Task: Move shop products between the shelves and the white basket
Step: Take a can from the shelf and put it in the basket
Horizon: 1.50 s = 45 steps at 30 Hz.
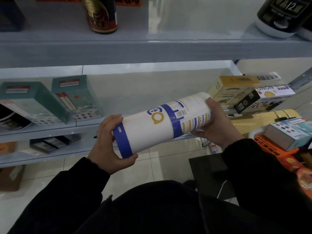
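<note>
A tall white canister (pixel 157 123) with blue bands and a yellow logo lies on its side in the air in front of the middle shelf (pixel 50 131). My left hand (pixel 108 144) grips its blue-rimmed end, thumb under the rim. My right hand (pixel 215 123) holds the other end, fingers curled over the top edge. The white basket (pixel 257 132) shows only as a small piece of rim at the right, with boxed products piled in it.
Two teal boxes (pixel 74 95) stand on the middle shelf at the left. A dark red can (pixel 101 14) and a black-and-white jar (pixel 280 16) stand on the upper shelf (pixel 152 46). Yellow and black-white boxes (pixel 244 93) lie at the right. A tiled floor lies below.
</note>
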Tool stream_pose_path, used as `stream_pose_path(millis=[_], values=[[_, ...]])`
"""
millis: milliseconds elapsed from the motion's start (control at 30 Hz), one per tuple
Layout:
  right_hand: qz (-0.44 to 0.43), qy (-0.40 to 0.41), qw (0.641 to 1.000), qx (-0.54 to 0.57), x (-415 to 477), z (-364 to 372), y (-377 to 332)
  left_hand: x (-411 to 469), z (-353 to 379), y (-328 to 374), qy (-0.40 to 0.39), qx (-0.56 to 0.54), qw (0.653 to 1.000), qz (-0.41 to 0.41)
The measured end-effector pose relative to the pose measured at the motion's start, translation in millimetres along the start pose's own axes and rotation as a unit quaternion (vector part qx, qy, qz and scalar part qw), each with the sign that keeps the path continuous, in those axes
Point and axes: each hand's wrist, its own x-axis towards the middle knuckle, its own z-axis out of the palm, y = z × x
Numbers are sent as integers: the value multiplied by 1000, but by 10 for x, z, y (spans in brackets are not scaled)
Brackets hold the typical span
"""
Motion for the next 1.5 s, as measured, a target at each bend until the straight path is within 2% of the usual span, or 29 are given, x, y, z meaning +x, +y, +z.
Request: stream_pose_path(millis=[67, 133, 233, 300, 467, 567, 633, 700, 767, 1000, 1200, 1333, 1433, 1500], values=[[-6, -11, 1000, -8, -4, 11, 16, -22, -11, -15, -23, -57, 996, -57], [-29, -38, 999, -20, 3, -24, 19, -35, -22, -12, -28, -147, 979, -139], [-53, -145, 984, -85, -5, -92, 17, -43, -36, -64, 10, -242, 944, -222], [-57, -187, 971, -137, -21, -104, 24, -41, -63, -147, 48, -284, 918, -272], [-51, -218, 953, -204, -125, 28, 50, 14, -149, -211, 68, -305, 898, -309], [-58, -239, 945, -216, -142, 59, 67, 73, -154, -201, 93, -356, 864, -343], [-43, -217, 963, -155, -133, 154, 67, 76, -149, -186, 102, -368, 857, -346], [-41, -134, 987, -79, -137, 306, 100, 89, -131, -140, 111, -370, 857, -341], [-73, -64, 992, -79, -139, 413, 197, 115, -120, -113, 122, -387, 851, -334], [-164, -98, 962, -197, -242, 432, 432, 189, 2, 77, 96, -438, 817, -364], [-159, -117, 957, -212, -313, 351, 639, 86, 277, 247, 55, -432, 842, -318], [-131, -97, 973, -161, -369, 304, 723, 77, 310, 296, 12, -369, 888, -275], [-77, -59, 991, -91, -409, 225, 640, 109, 347, 393, -33, -283, 940, -188], [-35, -27, 997, -58, -439, 105, 574, 162, 431, 425, -63, -175, 980, -75]])
